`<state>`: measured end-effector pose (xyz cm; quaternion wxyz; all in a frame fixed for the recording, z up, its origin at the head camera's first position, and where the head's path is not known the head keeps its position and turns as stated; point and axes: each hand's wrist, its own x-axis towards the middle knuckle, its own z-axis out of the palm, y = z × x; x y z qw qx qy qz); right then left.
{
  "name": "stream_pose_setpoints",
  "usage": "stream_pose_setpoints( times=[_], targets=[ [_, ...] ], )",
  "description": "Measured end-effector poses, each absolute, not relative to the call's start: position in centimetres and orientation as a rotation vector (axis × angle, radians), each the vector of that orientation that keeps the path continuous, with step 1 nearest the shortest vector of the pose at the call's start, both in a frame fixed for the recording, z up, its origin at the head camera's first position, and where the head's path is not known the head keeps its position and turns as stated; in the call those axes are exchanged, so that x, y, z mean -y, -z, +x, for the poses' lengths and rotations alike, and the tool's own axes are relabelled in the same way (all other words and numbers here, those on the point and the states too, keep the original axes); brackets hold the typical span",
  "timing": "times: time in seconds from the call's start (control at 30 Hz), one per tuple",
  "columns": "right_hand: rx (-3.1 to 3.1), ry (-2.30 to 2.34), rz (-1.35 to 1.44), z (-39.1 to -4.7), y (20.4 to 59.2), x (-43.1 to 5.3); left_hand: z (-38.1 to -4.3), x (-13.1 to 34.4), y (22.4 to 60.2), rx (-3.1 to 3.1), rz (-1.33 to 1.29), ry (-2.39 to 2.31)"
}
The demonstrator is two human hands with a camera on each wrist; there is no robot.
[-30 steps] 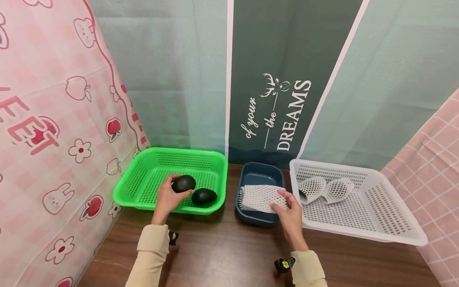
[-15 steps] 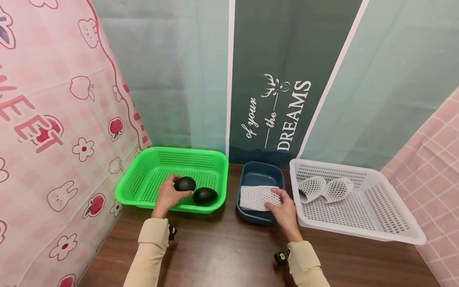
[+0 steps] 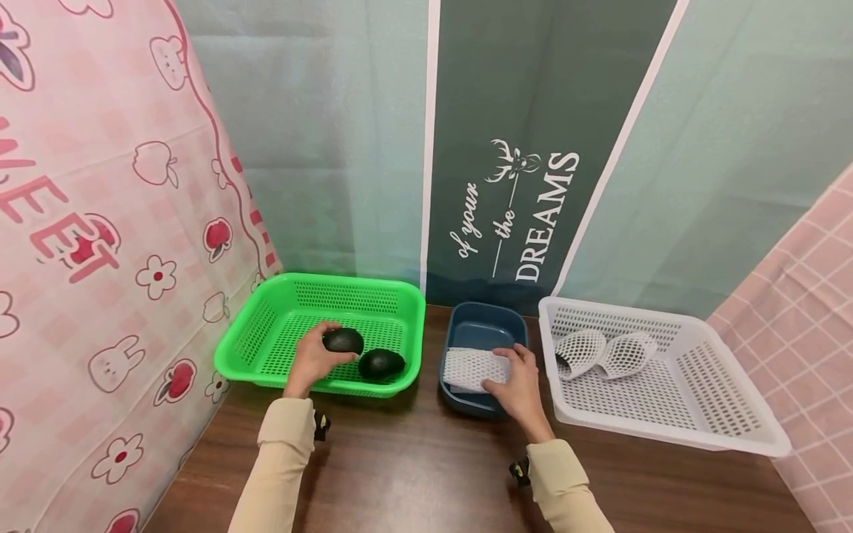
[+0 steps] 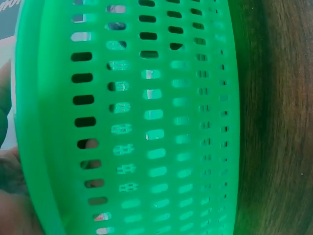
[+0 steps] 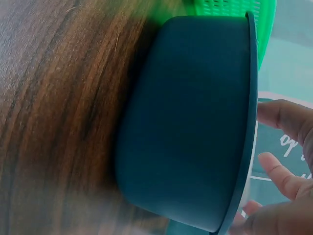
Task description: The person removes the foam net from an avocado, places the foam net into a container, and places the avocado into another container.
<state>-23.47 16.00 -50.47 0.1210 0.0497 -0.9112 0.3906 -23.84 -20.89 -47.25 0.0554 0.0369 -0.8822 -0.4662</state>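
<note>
My left hand (image 3: pixel 313 360) holds a dark avocado (image 3: pixel 344 340) inside the green basket (image 3: pixel 389 290), fingers at its far side and thumb at its near side. A second avocado (image 3: pixel 381 364) lies just to the right. White foam net sleeves (image 3: pixel 466 368) lie flat in the dark blue tub (image 3: pixel 489 311). Over their right end is my right hand (image 3: pixel 523 381), its thumb and fingers spread and touching the netting. In the right wrist view the tub wall (image 5: pixel 190 112) hides the netting. The left wrist view shows mostly the basket's side (image 4: pixel 137 117), with part of the hand at the edge.
A white basket (image 3: pixel 720 333) stands on the right, with two net-wrapped pieces (image 3: pixel 580 353) at its left end; dark fruit shows at one net's opening. All three containers stand on a brown wooden table (image 3: pixel 413 474), against hanging cloths at the back and sides.
My right hand has slid left along the netting, which has shifted slightly left in the tub. My left hand stays at the avocado, nearly still.
</note>
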Motion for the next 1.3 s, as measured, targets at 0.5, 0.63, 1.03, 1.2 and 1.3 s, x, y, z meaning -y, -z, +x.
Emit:
stream_pose_setpoints(
  times=[0.5,0.63,1.03,1.2,1.3],
  targets=[
    [2.629,-1.169,0.263,-24.5,49.3,-15.1,-24.5,20.8,47.0,2.896,0.144,1.361],
    [2.694,-1.166,0.32,-24.8,49.7,-14.8,-24.7,20.8,47.2,2.937,0.139,1.339],
    [2.901,-1.124,0.386,-25.2,50.8,-14.4,-25.2,20.8,47.6,2.995,0.107,1.332],
    [2.925,-1.085,0.419,-25.3,51.4,-14.2,-25.2,20.9,47.5,3.045,0.067,1.284],
    [2.938,-1.083,0.421,-25.3,51.6,-14.0,-25.3,20.9,47.6,3.102,0.046,1.225]
  ],
)
